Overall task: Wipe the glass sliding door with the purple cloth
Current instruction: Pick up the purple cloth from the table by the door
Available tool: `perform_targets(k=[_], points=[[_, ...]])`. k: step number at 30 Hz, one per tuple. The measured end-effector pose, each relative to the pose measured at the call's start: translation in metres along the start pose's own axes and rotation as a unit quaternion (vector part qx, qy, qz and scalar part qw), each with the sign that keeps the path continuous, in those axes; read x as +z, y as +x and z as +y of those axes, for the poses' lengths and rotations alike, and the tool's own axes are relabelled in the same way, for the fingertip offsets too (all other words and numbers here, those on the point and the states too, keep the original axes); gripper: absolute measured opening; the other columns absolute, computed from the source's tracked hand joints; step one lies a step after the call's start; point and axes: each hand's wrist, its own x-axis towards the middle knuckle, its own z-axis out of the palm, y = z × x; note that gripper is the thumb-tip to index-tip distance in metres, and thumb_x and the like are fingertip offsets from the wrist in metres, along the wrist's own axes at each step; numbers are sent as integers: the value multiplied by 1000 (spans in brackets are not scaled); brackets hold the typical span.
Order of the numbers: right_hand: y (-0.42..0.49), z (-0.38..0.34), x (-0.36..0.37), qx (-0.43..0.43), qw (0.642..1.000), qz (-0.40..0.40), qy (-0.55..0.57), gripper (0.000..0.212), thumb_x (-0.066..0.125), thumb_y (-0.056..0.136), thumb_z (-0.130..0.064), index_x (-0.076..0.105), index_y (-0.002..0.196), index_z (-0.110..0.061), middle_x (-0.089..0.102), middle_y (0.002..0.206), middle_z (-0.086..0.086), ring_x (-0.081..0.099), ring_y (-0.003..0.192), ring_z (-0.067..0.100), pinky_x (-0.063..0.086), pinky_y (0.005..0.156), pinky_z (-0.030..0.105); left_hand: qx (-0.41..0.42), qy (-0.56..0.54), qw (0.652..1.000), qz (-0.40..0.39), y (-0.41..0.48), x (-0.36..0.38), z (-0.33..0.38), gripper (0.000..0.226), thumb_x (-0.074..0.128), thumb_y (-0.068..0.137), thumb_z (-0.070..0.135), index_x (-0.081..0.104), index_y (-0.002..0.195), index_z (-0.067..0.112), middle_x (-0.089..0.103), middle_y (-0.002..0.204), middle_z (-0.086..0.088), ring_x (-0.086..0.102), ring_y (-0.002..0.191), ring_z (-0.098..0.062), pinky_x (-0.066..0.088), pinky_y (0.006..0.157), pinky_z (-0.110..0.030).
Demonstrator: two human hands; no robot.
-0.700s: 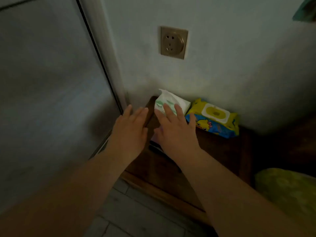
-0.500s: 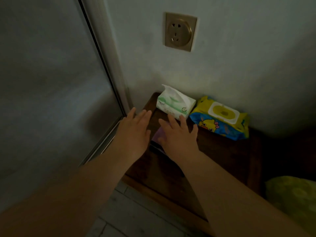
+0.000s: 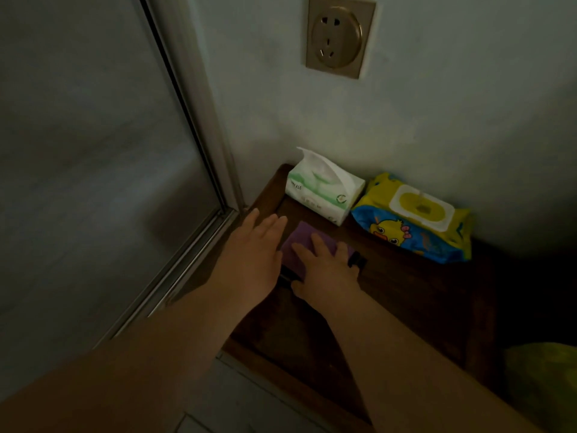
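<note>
The purple cloth (image 3: 299, 242) lies folded on a dark wooden side table (image 3: 406, 295), on top of a thin dark object (image 3: 357, 260) whose edge shows at the right. My right hand (image 3: 324, 270) lies flat on the cloth with straight fingers. Just left of the cloth, my left hand (image 3: 253, 248) is stretched out flat with its fingers straight, at the table's left edge. The frosted glass sliding door (image 3: 87, 157) fills the left of the view, with its metal frame (image 3: 199, 120) and floor track (image 3: 175, 276) beside the table.
A white and green tissue pack (image 3: 321, 189) and a yellow and blue wet-wipe pack (image 3: 415, 220) stand against the wall behind the cloth. A brass wall socket (image 3: 338, 35) sits above. Something yellow-green (image 3: 543, 382) is at the lower right. Tiled floor (image 3: 237, 401) lies below.
Both hands drew back toward me from the tissue pack, and more of the purple cloth now shows under the right hand's fingers. The view moved closer and lower.
</note>
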Motion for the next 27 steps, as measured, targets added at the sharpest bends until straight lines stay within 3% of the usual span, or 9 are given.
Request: perform_targets(k=[4, 7, 10, 12, 16, 18, 20, 23, 27], points=[[-1, -4, 3, -16, 997, 57, -56, 61, 56, 89, -26, 23, 140, -34, 9, 154, 4, 16, 131, 41, 35, 100, 55, -1, -8, 1000, -13, -2, 5, 3, 60, 43, 92, 27, 16, 145, 21, 23, 152, 2, 5, 141, -23, 19, 113, -38], [-5, -6, -7, -34, 997, 67, -28, 48, 57, 88, -22, 37, 132, -25, 26, 146, 5, 29, 122, 36, 44, 93, 45, 0, -18, 1000, -12, -5, -2, 5, 60, 43, 92, 26, 15, 145, 22, 21, 153, 3, 4, 141, -22, 18, 113, -39], [-15, -17, -28, -65, 994, 93, 10, 38, 55, 89, -23, 47, 126, -24, 41, 131, 4, 34, 115, 30, 43, 91, 41, 2, -18, 1000, -2, -7, -24, 5, 60, 43, 93, 25, 13, 145, 21, 19, 153, 2, 2, 141, -22, 14, 114, -37], [-27, -32, -45, -98, 982, 160, 11, 35, 55, 88, -22, 49, 123, -25, 44, 125, 3, 37, 110, 28, 44, 84, 35, 6, -21, 1000, 15, -9, -45, 5, 60, 43, 92, 24, 15, 145, 19, 19, 153, 1, 4, 141, -22, 11, 115, -35], [-64, -68, -95, -169, 941, 293, 6, 32, 50, 86, -20, 54, 118, -19, 52, 111, 5, 45, 97, 25, 29, 74, 28, 24, -58, 991, 114, -27, -106, 7, 52, 46, 89, 16, 32, 140, 14, 38, 145, -5, 22, 137, -24, 17, 108, -27], [-87, -86, -125, -201, 918, 341, 25, 31, 45, 81, -24, 59, 107, -15, 55, 100, 7, 48, 87, 27, 32, 71, 32, 36, -56, 983, 173, -42, -145, 8, 46, 48, 87, 14, 42, 133, 9, 49, 135, -11, 33, 131, -26, 23, 104, -23], [-111, -105, -155, -218, 900, 375, 53, 33, 40, 77, -29, 59, 100, -17, 54, 97, 7, 47, 81, 26, 38, 69, 36, 29, -52, 978, 201, -57, -188, 10, 46, 48, 90, 16, 40, 135, 10, 44, 140, -9, 28, 135, -25, 18, 105, -25], [-147, -135, -201, -238, 889, 386, 63, 24, 52, 83, -23, 57, 106, -21, 52, 106, 2, 41, 87, 19, 39, 74, 32, 31, -55, 968, 242, -76, -252, 12, 50, 49, 91, 19, 34, 139, 15, 37, 145, -3, 17, 139, -18, 15, 104, -24], [-189, -175, -254, -268, 866, 417, 74, 25, 53, 86, -23, 55, 111, -23, 51, 108, -1, 41, 88, 15, 38, 73, 27, 28, -63, 957, 281, -103, -334, 18, 50, 47, 93, 22, 31, 140, 21, 33, 147, 4, 7, 130, 1, 10, 101, -18]])
